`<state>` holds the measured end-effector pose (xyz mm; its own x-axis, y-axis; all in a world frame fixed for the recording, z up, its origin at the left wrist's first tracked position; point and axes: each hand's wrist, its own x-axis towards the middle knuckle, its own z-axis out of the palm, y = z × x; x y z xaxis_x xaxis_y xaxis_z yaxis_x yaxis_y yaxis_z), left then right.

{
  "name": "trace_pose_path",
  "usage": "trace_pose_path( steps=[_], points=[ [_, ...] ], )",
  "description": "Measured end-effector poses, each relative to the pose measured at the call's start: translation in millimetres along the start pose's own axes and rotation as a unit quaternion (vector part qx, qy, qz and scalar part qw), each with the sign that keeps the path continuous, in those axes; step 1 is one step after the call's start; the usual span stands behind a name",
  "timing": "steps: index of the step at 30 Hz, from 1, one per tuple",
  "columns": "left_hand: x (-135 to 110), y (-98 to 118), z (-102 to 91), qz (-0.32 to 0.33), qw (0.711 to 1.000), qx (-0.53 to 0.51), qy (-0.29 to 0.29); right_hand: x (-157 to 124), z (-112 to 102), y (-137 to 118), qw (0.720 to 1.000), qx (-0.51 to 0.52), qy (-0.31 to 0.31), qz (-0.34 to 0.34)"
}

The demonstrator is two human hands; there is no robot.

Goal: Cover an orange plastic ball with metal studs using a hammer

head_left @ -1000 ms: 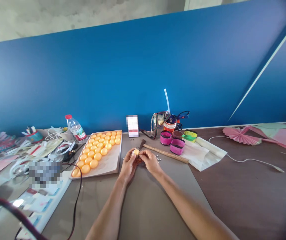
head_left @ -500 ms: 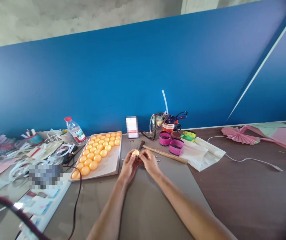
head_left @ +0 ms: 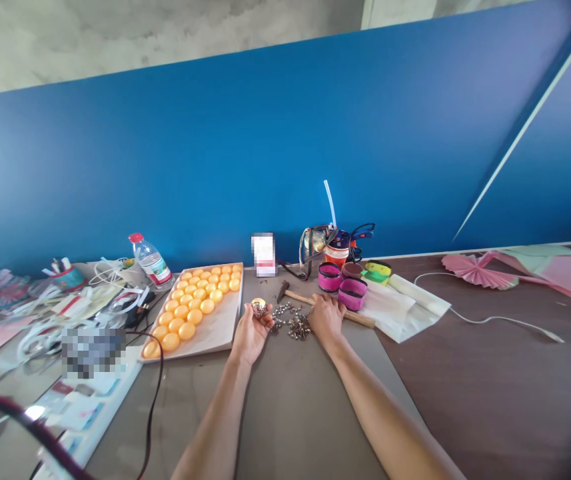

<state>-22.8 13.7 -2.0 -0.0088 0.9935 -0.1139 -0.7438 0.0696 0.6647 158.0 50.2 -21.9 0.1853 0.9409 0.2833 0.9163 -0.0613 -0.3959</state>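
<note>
My left hand is closed around an orange ball, palm turned up. Small shiny metal bits show in the fingers just below the ball. My right hand lies palm down over the wooden handle of a hammer, fingers curled over it; the fingertips are partly hidden. The hammer's dark head rests on the table to the left. Between both hands a loose pile of small metal pieces is spread on the grey mat. A tray of similar orange balls stands left of my left hand.
Pink fabric rings and white sheets lie beyond my right hand. A water bottle, tangled white cables and a dark cord are on the left. A blue partition closes off the back.
My hands have come apart. The right has let go of the ball and moved right onto the hammer handle; the left keeps the ball, slightly farther left. The metal pile is now uncovered.
</note>
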Motion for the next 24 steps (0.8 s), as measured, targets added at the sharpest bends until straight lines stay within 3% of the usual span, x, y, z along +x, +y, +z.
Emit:
trace_pose_path(
  steps=[9,16,20,24],
  points=[
    [1,1,-1.1,0.002,1.0,-0.001,-0.006,3,12,7,0.993,0.073,0.095,-0.02],
    [2,0,-1.5,-0.004,1.0,-0.019,0.02,-1,-8,-8,0.963,0.125,0.223,-0.088],
    [5,0,-4.2,0.003,0.999,-0.035,0.028,-10,-19,-15,0.948,0.148,0.23,-0.163],
    [7,-1,-6.9,0.009,0.999,-0.04,0.025,-18,-22,-19,0.944,0.14,0.187,-0.232]
  ],
)
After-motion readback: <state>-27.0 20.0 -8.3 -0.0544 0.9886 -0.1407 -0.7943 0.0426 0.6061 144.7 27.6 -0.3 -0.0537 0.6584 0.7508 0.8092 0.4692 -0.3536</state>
